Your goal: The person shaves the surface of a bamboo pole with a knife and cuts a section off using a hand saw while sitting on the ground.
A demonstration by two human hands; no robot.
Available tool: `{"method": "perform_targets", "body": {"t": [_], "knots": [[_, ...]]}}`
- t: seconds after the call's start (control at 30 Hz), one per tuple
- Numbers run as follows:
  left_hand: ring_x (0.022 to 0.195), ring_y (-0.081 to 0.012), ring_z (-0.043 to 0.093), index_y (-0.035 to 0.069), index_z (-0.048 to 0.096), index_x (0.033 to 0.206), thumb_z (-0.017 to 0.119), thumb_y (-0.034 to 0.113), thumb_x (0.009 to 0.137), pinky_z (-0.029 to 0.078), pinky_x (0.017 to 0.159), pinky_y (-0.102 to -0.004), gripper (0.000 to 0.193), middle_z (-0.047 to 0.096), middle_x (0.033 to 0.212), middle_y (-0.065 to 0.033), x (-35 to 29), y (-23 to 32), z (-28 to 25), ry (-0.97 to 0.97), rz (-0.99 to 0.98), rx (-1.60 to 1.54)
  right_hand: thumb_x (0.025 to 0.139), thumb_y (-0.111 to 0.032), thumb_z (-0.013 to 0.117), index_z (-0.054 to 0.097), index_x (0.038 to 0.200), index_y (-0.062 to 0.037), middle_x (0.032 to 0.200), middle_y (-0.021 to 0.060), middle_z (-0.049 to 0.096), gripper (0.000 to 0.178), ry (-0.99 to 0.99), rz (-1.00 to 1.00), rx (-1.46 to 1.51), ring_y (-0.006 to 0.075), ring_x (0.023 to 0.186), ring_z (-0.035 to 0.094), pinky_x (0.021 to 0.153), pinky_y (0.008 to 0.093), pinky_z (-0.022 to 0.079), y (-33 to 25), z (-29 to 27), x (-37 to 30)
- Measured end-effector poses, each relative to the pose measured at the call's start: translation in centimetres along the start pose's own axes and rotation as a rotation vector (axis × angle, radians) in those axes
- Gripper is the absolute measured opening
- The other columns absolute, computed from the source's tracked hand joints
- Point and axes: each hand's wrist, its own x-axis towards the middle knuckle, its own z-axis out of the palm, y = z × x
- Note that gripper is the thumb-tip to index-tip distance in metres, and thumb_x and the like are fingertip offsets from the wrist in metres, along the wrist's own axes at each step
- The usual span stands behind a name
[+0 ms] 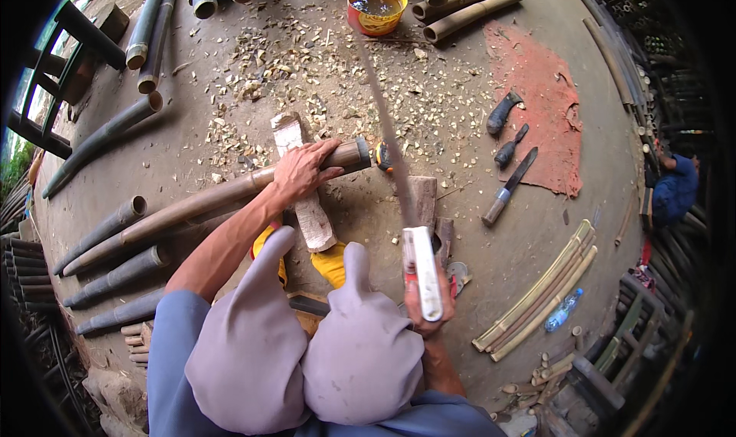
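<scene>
Out by the left edge of the dirt floor [176, 153] lie dark bamboo culms [115, 276], side by side. Now the long bamboo pole [207, 201]: it slants up across the floor and rests on a pale wooden block [303, 184], its cut end just past the block. The left hand [303, 170] is pressed down flat on that pole right over the block, fingers spread and curled over the top, the cut end poking out just beyond the fingertips. Below, the person's knees in grey cloth, with yellow footwear [331, 262] by the block.

On to the right hand [429, 307], closed tight around the white handle of a handsaw [399, 184]. The blade runs up and away from the fist, its far part blurred, passing just beside the pole's cut end. Wood chips [322, 69] litter the middle of the floor, an orange bucket [377, 6] sits at the top edge. Further right, a knife [507, 180] by a red mat [548, 107], and split bamboo strips [540, 291] towards the lower right.
</scene>
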Motion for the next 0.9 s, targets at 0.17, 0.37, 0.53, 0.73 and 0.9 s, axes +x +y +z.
{"method": "perform_targets", "body": {"t": [0.17,0.37,0.53,0.73,0.9], "knots": [[0.104,-0.0334,0.063,0.015,0.051,0.134,0.062,0.049,0.087,0.052,0.086,-0.0412,0.059,0.062,0.125,-0.0102,0.3,0.5,-0.1,0.001,0.019,-0.007,0.077,0.0,0.065,0.054,0.126,0.0115,0.117,0.023,0.065,0.051,-0.14,-0.028,-0.04,0.0309,0.092,0.071,0.077,0.0351,0.057,1.0,2.1,0.7],[0.105,-0.0327,0.063,0.016,0.05,0.135,0.062,0.051,0.086,0.053,0.087,-0.0412,0.062,0.06,0.129,-0.0093,-0.1,0.0,0.3,-0.021,-0.016,0.019,0.076,-0.001,0.067,0.054,0.123,0.0149,0.114,0.0261,0.065,0.051,-0.198,-0.118,-0.052,0.0327,0.092,0.071,0.076,0.0364,0.057,2.0,-0.9,-3.4],[0.107,-0.0311,0.063,0.016,0.05,0.134,0.062,0.052,0.086,0.053,0.088,-0.0406,0.061,0.06,0.129,-0.0078,1.1,0.8,0.5,-0.058,-0.02,-0.01,0.076,0.0,0.062,0.053,0.128,0.0092,0.109,0.024,0.067,0.054,-0.195,-0.007,-0.057,0.0279,0.074,0.071,0.065,0.034,0.055,2.7,3.8,2.4],[0.096,-0.0243,0.058,0.013,0.053,0.12,0.071,0.03,0.079,0.047,0.082,-0.0394,0.048,0.058,0.103,-0.0047,-2.6,-0.3,0.3,0.229,0.059,0.189,0.08,-0.002,0.059,0.053,0.129,0.0064,0.097,0.0215,0.069,0.05,-0.241,0.096,0.092,0.0241,0.063,0.064,0.061,0.0331,0.054,1.5,6.8,3.9],[0.089,-0.0228,0.061,0.015,0.052,0.111,0.064,0.017,0.077,0.05,0.069,-0.038,0.036,0.053,0.09,-0.0057,-13.9,-4.9,-2.0,0.122,-0.09,0.199,0.08,-0.002,0.059,0.053,0.129,0.0067,0.098,0.0215,0.068,0.05,-0.365,0.112,0.084,0.0243,0.064,0.064,0.062,0.0332,0.054,2.1,7.7,2.7]]}}
